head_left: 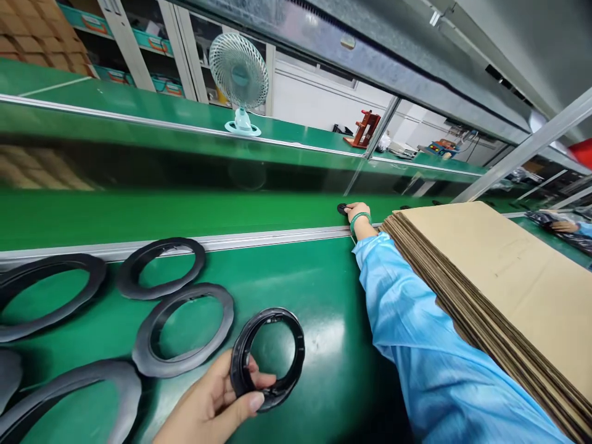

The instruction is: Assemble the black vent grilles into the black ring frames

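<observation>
My left hand (217, 394) is closed on the lower left side of a black plastic ring (300, 345), thumb in front and fingers through the opening. The ring is tilted up above the green tabletop. Stretched far forward in a blue sleeve, my right hand (357, 213) pinches a small black round part (341, 209) at the green conveyor belt. Whether that part still rests on the belt I cannot tell. Left of my left hand lie several larger black rings with wide, wavy rims, among them a flat ring (219, 330) and another ring (127, 280) behind it.
A tall stack of cardboard sheets (518, 259) stands right of my right arm. A metal rail (277, 239) separates the tabletop from the belt (259, 213). Across the belt stand a fan (239, 77) and a red press (367, 128). Another person's hand (565, 226) shows at far right.
</observation>
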A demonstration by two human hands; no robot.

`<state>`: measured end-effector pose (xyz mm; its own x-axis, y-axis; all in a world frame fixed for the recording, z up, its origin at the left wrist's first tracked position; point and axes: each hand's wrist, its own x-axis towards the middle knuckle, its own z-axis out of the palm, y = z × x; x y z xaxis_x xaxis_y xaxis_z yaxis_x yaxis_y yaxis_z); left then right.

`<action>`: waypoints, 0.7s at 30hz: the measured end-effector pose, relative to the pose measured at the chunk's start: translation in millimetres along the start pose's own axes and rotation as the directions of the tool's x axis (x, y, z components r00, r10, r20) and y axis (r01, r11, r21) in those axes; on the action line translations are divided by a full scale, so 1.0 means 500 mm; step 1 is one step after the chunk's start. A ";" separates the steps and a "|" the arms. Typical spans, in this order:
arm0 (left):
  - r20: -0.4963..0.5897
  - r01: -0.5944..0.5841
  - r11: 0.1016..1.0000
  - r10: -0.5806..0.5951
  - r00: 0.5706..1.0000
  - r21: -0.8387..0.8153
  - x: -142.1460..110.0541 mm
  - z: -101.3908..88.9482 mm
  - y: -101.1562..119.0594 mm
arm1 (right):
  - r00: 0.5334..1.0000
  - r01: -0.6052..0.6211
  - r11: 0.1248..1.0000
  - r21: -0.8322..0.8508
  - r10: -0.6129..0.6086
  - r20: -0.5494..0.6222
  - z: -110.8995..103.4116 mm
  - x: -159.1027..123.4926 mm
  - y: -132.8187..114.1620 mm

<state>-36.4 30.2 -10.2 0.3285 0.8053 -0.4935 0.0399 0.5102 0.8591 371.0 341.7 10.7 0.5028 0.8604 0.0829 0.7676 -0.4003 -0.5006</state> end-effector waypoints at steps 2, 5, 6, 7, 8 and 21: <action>0.039 0.010 1.000 -0.010 0.999 0.001 0.002 -0.003 0.005 | 1.000 0.028 1.000 0.009 -0.028 -0.010 0.000 -0.003 -0.008; 0.021 -0.042 0.999 0.041 0.999 0.011 0.006 -0.006 0.007 | 0.991 0.129 0.990 0.064 -0.126 -0.048 -0.003 -0.045 -0.044; 0.003 -0.063 0.997 0.063 0.998 0.036 0.005 -0.007 0.007 | 0.982 0.181 0.979 0.095 -0.175 -0.066 -0.004 -0.073 -0.060; -0.016 -0.082 0.994 0.084 0.996 0.072 0.004 -0.007 0.007 | 0.970 0.238 0.962 0.130 -0.229 -0.083 -0.005 -0.109 -0.076; -0.036 -0.100 0.989 0.105 0.994 0.110 0.001 -0.007 0.008 | 0.954 0.296 0.940 0.167 -0.284 -0.095 -0.006 -0.153 -0.091; -0.172 -0.165 0.980 0.183 0.968 0.115 -0.018 0.013 0.033 | 0.169 0.943 0.124 0.310 -0.978 -0.124 -0.028 -0.634 -0.104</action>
<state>-32.4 29.5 9.4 0.1634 0.9246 -0.3440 0.0933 0.3327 0.9384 177.2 85.4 22.4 -0.6162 0.4981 0.6101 0.4459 0.8591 -0.2511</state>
